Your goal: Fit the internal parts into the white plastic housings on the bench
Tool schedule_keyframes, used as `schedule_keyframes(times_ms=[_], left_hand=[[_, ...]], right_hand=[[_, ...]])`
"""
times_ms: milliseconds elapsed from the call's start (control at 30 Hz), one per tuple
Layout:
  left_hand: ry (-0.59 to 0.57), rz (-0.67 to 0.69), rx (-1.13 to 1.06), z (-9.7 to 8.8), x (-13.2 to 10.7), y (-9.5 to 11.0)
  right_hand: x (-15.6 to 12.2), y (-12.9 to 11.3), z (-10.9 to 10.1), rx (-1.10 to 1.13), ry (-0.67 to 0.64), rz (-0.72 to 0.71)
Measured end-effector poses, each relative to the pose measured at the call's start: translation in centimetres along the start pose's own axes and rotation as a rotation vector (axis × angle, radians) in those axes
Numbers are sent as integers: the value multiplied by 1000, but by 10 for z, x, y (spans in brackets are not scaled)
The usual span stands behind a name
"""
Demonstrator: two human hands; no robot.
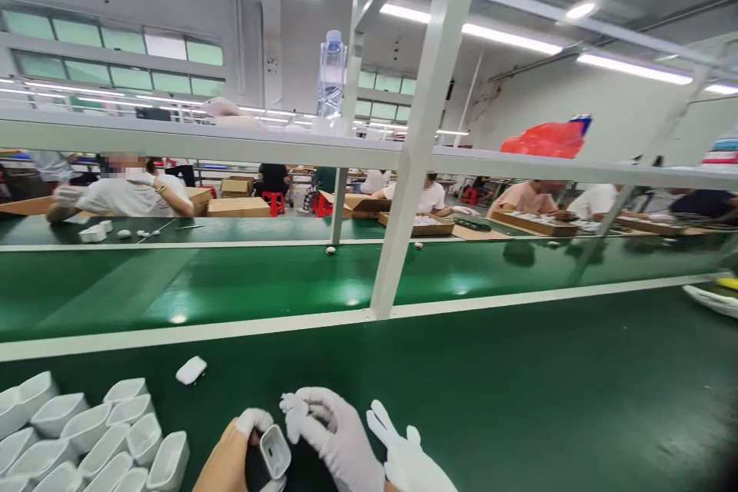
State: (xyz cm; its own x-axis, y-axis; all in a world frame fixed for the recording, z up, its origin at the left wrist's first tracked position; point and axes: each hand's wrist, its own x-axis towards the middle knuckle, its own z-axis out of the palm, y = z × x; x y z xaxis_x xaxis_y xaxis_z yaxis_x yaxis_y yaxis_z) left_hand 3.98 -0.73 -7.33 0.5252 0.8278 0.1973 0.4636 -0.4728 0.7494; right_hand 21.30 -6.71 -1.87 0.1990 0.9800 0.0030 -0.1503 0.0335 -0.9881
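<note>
At the bottom centre my left hand point(228, 452), with white coverings on its fingertips, grips a small white plastic housing point(275, 452), its hollow side facing up. Just right of it my right hand point(341, 430), in a white glove, has its thumb and fingers curled together around a small lumpy white piece point(295, 413), whose kind I cannot make out. The two hands are apart. Beside my right hand a white glove point(407, 450) lies on the green table, cut off by the lower edge.
Many hollow white housings point(92, 430) stand grouped at lower left. One white part point(191, 370) lies alone above them. Beyond a pale rail runs a green conveyor belt point(231, 284). A white post point(403, 192) and shelf with a bottle point(331, 81) rise ahead. Co-workers sit across.
</note>
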Motion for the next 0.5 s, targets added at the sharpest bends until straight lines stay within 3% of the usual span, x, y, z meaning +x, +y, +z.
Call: schedule_keyframes(times_ms=[133,200,367,500], left_hand=[[16,-73,-127,-14,-6,27],[28,-96,-164,-20,-7,33],[39,-144,42,-26,-4,30],[22,-139,35,-27,-4,29]], right_hand=[[-6,-16,2,17,-113,13],[-6,-18,3,-6,-109,72],[3,-9,5,6,-63,136],[5,-4,5,40,-40,176]])
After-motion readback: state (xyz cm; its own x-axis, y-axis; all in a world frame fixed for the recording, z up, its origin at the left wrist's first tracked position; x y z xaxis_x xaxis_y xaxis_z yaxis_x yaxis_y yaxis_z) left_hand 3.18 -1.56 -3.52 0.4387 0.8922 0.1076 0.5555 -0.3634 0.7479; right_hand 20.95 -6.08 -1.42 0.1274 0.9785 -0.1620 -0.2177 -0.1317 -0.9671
